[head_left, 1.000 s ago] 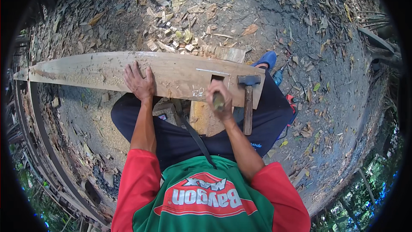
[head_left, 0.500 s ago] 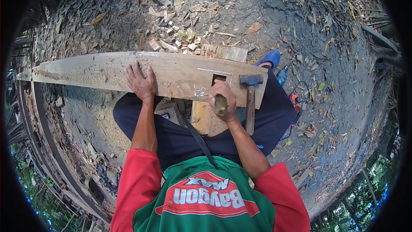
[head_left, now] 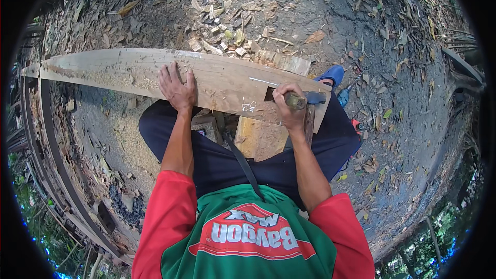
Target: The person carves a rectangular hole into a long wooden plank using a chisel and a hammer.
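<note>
A long wooden plank (head_left: 222,80) lies across my lap, with white pencil or chalk marks and a dark rectangular hole (head_left: 269,94) near its right end. My left hand (head_left: 178,88) rests flat on the plank with spread fingers, holding nothing. My right hand (head_left: 290,111) is wrapped round the thick handle of a chisel (head_left: 294,101), just right of the hole; the blade is hidden under the hand. Beside that hand lies a hammer (head_left: 315,97) on the plank's right end, its wooden handle partly covered by my hand and wrist.
Under the plank, between my legs, is a wooden block (head_left: 261,139). Wood chips (head_left: 227,41) and dry leaves litter the ground beyond. A blue power tool (head_left: 343,96) lies by my shoe (head_left: 333,74) at the right. A wooden frame (head_left: 57,155) supports the plank's left end.
My right hand has moved right with the chisel, from over the hole to beside the hammer. The plank appears slightly shifted and tilted in view; my left hand stays flat on it.
</note>
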Demonstrator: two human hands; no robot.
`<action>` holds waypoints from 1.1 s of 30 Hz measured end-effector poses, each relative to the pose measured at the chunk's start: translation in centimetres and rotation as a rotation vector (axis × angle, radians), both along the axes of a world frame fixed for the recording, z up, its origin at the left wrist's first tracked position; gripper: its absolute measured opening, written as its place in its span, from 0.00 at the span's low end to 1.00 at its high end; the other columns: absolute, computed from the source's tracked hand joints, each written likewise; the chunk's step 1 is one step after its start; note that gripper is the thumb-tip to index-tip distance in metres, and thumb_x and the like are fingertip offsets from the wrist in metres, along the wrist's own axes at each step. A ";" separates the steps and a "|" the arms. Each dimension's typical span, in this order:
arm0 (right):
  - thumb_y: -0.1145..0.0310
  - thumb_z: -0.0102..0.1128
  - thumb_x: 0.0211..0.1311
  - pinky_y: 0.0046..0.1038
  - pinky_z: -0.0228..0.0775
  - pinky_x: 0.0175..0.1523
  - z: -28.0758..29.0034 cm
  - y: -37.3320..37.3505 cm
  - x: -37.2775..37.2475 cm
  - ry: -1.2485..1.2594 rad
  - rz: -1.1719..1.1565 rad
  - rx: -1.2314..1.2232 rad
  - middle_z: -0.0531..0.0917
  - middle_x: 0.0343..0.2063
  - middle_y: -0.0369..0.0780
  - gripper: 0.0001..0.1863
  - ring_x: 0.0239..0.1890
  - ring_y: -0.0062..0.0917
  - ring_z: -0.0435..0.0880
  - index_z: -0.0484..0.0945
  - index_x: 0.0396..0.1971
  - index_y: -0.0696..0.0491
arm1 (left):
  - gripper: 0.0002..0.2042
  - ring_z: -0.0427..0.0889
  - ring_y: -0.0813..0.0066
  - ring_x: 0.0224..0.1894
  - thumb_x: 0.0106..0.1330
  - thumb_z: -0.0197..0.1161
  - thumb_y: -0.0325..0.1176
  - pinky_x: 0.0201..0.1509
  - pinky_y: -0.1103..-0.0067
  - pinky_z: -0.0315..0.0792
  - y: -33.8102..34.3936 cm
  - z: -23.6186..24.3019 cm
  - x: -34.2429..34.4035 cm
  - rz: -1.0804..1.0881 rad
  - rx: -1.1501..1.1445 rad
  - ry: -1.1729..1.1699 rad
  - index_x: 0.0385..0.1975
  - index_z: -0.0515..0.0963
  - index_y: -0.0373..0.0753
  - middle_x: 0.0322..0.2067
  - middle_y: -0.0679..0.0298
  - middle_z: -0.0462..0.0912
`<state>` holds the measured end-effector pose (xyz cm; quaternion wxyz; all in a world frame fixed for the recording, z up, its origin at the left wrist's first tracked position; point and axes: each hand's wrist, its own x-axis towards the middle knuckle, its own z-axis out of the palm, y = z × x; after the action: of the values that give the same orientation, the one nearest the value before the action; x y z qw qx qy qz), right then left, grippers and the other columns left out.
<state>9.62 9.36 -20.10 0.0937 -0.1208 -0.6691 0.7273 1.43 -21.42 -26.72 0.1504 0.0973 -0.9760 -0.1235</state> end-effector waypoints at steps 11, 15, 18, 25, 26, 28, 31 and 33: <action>0.79 0.65 0.53 0.24 0.68 0.36 -0.1 -2.4 2.9 0.080 0.142 0.230 0.77 0.26 0.35 0.09 0.29 0.21 0.76 0.71 0.25 0.54 | 0.31 0.56 0.48 0.74 0.67 0.59 0.54 0.77 0.57 0.47 -0.3 -0.1 0.0 -0.003 -0.028 0.020 0.67 0.69 0.48 0.70 0.50 0.63; 0.73 0.62 0.61 0.22 0.67 0.30 -0.3 0.8 -3.9 -0.238 -0.019 -0.037 0.74 0.18 0.32 0.09 0.22 0.17 0.74 0.71 0.24 0.52 | 0.31 0.56 0.49 0.74 0.66 0.59 0.54 0.77 0.57 0.47 0.1 0.0 0.1 -0.003 -0.024 -0.001 0.67 0.69 0.48 0.70 0.50 0.63; 0.73 0.61 0.60 0.22 0.61 0.24 -1.0 0.3 -5.5 -0.256 -0.067 -0.157 0.72 0.15 0.32 0.10 0.17 0.16 0.70 0.70 0.22 0.51 | 0.31 0.56 0.49 0.74 0.66 0.60 0.54 0.76 0.57 0.47 -0.1 0.2 -0.3 -0.005 -0.019 0.011 0.67 0.69 0.48 0.70 0.50 0.64; 0.74 0.59 0.58 0.20 0.56 0.18 0.9 1.3 -6.8 -0.311 -0.169 -0.316 0.69 0.13 0.31 0.09 0.13 0.15 0.65 0.68 0.23 0.51 | 0.31 0.54 0.49 0.75 0.66 0.60 0.54 0.77 0.56 0.45 0.0 -0.3 -0.1 0.010 0.016 0.018 0.67 0.69 0.48 0.70 0.50 0.62; 0.75 0.60 0.58 0.20 0.55 0.18 2.9 1.8 -6.7 -0.292 -0.200 -0.378 0.69 0.13 0.31 0.10 0.13 0.14 0.65 0.68 0.22 0.51 | 0.31 0.54 0.49 0.75 0.66 0.60 0.54 0.77 0.56 0.45 -0.3 -0.4 0.1 0.015 0.017 0.009 0.67 0.69 0.48 0.70 0.50 0.62; 0.77 0.60 0.59 0.20 0.55 0.18 6.7 2.8 -5.5 -0.206 -0.252 -0.523 0.69 0.15 0.32 0.10 0.13 0.15 0.65 0.68 0.23 0.52 | 0.31 0.54 0.49 0.75 0.66 0.60 0.54 0.77 0.56 0.45 -0.5 -0.2 0.0 0.000 0.015 0.019 0.67 0.69 0.49 0.71 0.50 0.62; 0.79 0.60 0.58 0.21 0.55 0.18 6.5 3.1 -4.9 -0.107 -0.283 -0.423 0.68 0.14 0.33 0.10 0.13 0.16 0.65 0.68 0.24 0.53 | 0.31 0.54 0.49 0.75 0.66 0.60 0.54 0.77 0.56 0.45 0.2 -0.2 0.2 -0.009 0.017 0.003 0.67 0.69 0.48 0.71 0.50 0.62; 0.79 0.60 0.59 0.20 0.58 0.20 4.7 1.8 -5.2 -0.091 -0.271 -0.352 0.70 0.15 0.32 0.09 0.14 0.15 0.67 0.70 0.24 0.53 | 0.31 0.54 0.49 0.75 0.66 0.60 0.54 0.77 0.56 0.45 0.2 0.0 -0.2 -0.015 0.018 0.008 0.67 0.69 0.48 0.71 0.50 0.62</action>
<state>4.42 11.12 -15.41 0.1380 -0.2569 -0.5130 0.8074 1.21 -21.21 -26.77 0.1525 0.0907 -0.9750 -0.1336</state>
